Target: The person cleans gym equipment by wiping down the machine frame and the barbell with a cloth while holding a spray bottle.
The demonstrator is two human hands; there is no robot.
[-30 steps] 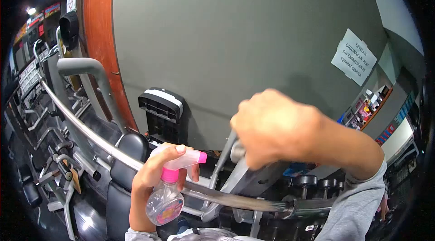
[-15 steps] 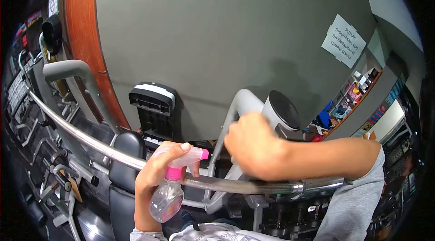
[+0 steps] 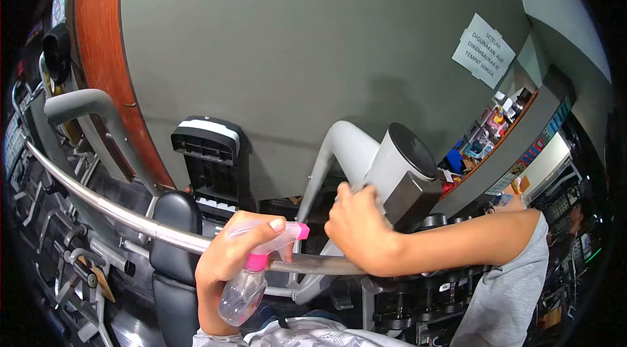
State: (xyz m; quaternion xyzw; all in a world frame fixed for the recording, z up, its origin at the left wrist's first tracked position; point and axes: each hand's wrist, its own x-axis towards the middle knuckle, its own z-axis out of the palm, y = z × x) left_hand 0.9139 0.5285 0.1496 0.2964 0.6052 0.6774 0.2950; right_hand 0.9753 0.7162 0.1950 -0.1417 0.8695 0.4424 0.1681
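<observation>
My left hand (image 3: pixel 225 252) is wrapped round the neck of a clear spray bottle (image 3: pixel 241 298) with a pink collar and pink nozzle. The bottle is tilted, its nozzle pointing right, in front of the metal bar (image 3: pixel 108 206). My right hand (image 3: pixel 362 229) is closed, with bits of a crumpled grey cloth (image 3: pixel 358 187) showing between and beside the fingers. It is by the grey post of a gym machine (image 3: pixel 346 141); whether the cloth touches the post I cannot tell. My right forearm crosses over the bar.
A black padded bench (image 3: pixel 175 223) stands at left below the bar. Behind it, a black plastic step (image 3: pixel 208 141) leans on the grey wall. The machine's black-capped cylinder (image 3: pixel 413 151) is close to my right hand. Several dumbbells (image 3: pixel 428 301) sit on a rack at lower right.
My right hand was blurred by motion and higher; it is now lower, with the grey cloth visible. My left hand still holds the bottle. The view has shifted slightly.
</observation>
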